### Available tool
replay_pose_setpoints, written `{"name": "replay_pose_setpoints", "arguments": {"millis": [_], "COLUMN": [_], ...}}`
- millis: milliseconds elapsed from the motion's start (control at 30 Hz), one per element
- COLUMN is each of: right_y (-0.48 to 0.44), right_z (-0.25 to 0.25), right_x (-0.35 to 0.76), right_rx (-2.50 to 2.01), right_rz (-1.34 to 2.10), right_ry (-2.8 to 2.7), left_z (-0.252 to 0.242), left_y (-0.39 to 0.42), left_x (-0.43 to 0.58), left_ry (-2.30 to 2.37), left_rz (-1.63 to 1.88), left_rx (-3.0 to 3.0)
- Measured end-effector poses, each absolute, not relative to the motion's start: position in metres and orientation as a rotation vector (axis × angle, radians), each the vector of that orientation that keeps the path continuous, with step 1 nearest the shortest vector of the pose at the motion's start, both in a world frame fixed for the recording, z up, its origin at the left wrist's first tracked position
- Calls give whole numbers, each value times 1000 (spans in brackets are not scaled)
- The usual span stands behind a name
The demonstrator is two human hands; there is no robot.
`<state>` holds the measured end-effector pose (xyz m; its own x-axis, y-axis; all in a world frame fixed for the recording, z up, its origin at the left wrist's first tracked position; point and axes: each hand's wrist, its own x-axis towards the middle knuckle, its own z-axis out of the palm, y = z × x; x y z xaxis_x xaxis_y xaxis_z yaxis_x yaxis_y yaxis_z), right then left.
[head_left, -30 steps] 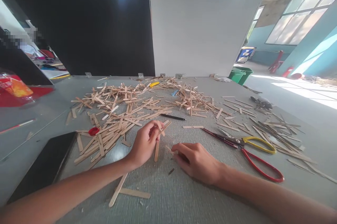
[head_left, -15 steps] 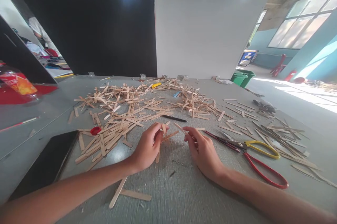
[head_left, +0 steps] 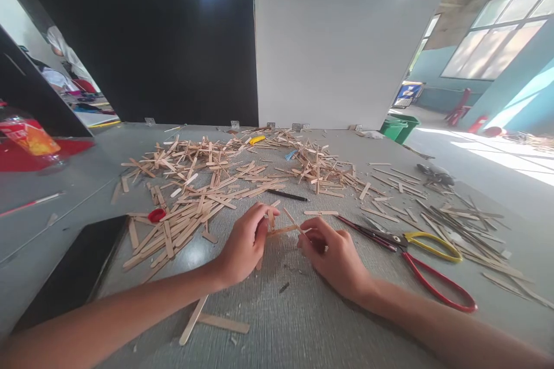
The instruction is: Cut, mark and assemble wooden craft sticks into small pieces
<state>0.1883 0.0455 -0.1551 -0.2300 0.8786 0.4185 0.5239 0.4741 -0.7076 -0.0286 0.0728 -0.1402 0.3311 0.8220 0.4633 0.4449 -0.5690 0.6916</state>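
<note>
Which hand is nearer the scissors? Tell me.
Right. The right hand, fingers on a wooden stick, sits just left of the scissors blades; the left hand, holding the stick too, is farther left.

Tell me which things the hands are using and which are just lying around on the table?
In use:
- left hand and right hand, both pinching the wooden sticks between them
- stick pile behind, probably where they come from

Lying about:
- scissors
- black pen
- red cap
- dark tablet
- bottle, far left
</note>
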Motion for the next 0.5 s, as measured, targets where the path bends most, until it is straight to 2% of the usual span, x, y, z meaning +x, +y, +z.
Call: {"name": "replay_pose_setpoints", "arguments": {"millis": [267,500], "right_y": [44,44], "right_z": [-153,-155], "right_x": [190,190], "right_rx": [-1031,-1059], "right_rz": [561,542], "right_ry": [-2083,-1993], "left_z": [-139,-145], "left_y": [67,66], "left_x": [-31,-31], "left_ry": [914,912], "left_rz": [1061,1052], "left_rx": [2286,2268]}}
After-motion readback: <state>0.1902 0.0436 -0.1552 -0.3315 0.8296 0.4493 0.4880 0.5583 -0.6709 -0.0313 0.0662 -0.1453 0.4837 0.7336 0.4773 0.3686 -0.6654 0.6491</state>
